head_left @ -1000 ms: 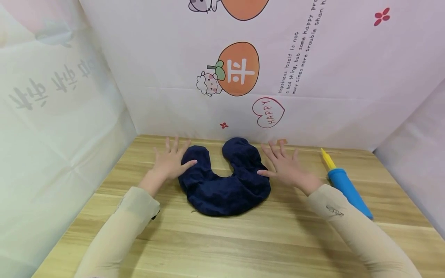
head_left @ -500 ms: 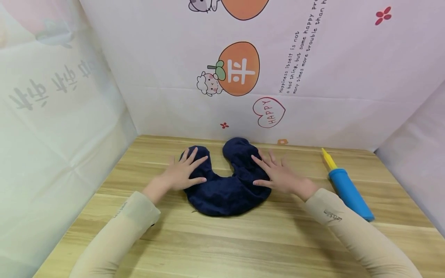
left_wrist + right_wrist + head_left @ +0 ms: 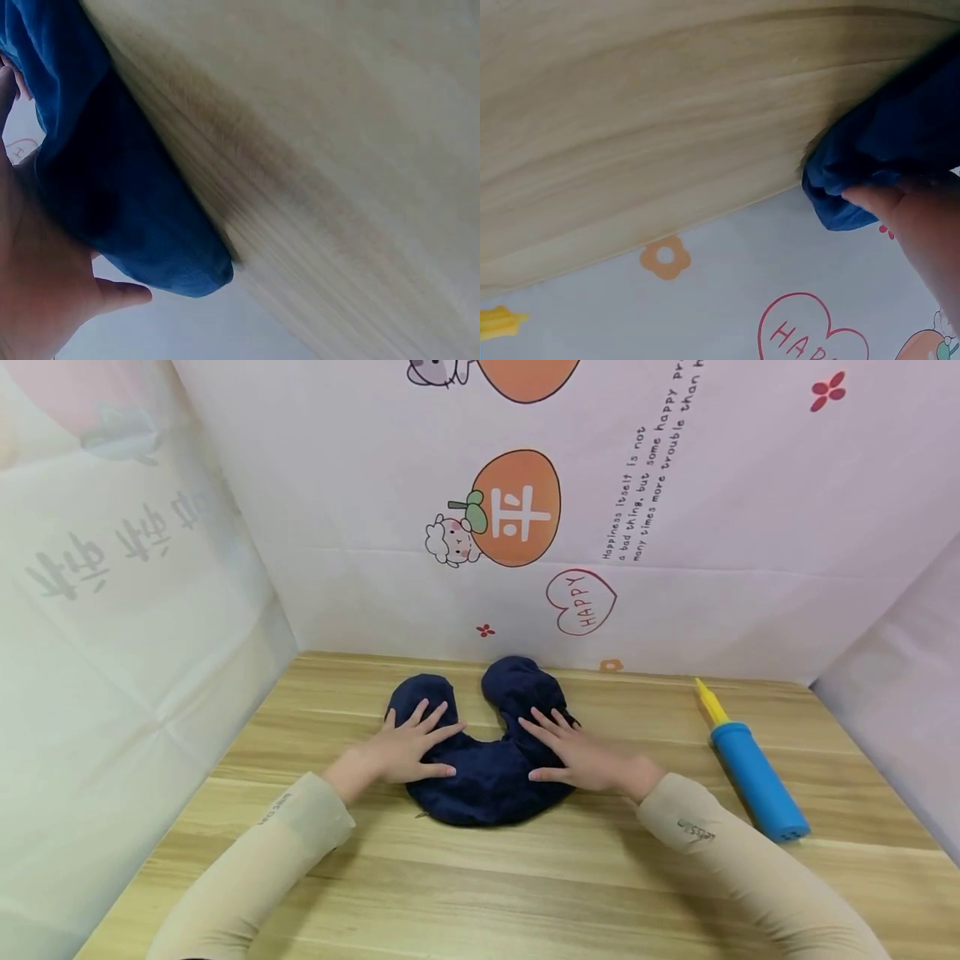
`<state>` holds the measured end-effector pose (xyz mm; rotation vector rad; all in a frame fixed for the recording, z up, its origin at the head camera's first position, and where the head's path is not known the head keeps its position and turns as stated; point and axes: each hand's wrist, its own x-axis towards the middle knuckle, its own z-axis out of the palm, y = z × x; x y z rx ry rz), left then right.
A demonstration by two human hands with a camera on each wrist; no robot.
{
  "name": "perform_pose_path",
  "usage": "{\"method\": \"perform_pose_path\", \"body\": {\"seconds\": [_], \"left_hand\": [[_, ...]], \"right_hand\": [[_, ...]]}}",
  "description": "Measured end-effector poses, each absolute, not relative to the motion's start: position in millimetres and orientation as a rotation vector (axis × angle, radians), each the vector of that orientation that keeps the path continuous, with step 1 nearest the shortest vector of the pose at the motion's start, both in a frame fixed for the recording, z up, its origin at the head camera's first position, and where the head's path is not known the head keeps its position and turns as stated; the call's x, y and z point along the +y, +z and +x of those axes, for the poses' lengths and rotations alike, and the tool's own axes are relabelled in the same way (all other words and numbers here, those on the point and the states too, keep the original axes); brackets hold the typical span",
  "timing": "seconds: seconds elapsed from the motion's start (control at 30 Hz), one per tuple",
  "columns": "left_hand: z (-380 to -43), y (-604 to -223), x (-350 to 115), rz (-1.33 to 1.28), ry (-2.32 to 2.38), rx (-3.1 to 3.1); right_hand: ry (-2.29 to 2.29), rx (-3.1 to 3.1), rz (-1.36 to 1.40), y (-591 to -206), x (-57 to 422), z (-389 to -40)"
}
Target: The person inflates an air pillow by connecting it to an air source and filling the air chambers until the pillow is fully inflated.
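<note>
A dark navy U-shaped neck pillow [image 3: 487, 789] lies rather flat on the wooden table, its two ends pointing to the back wall. My left hand [image 3: 408, 752] rests on its left arm with the fingers spread. Over the right arm of the pillow lies my right hand [image 3: 577, 758], fingers likewise spread and straight. In the left wrist view the pillow's edge [image 3: 135, 195] stands beside the hand [image 3: 45, 292]. Creased fabric [image 3: 900, 135] shows under the right hand [image 3: 930, 232] in the right wrist view.
To the right on the table [image 3: 480, 893] lies a blue hand pump [image 3: 759, 781] with a yellow nozzle [image 3: 711, 703]. A white printed sheet [image 3: 375, 527] hangs along the table's back edge, with more sheeting at the left and right sides.
Both hands have come inward and toward the near side. They went from the pillow's outer edges onto its two arms. The pillow has barely moved.
</note>
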<state>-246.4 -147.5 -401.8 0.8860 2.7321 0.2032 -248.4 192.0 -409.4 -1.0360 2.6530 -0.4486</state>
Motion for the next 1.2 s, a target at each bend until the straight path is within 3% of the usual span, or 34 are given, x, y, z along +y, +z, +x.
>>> {"method": "perform_pose_path", "body": {"seconds": [0.27, 1.2], "left_hand": [[-244.8, -403.3, -142.3, 0.904, 0.048, 2.708], [-221.2, -386.6, -139.0, 0.61, 0.029, 2.537]], "right_hand": [[-0.354, 2.609, -1.042, -415.0, 188.1, -248.2], [-0.405, 2.547, -1.104, -417.5, 180.1, -269.0]]}}
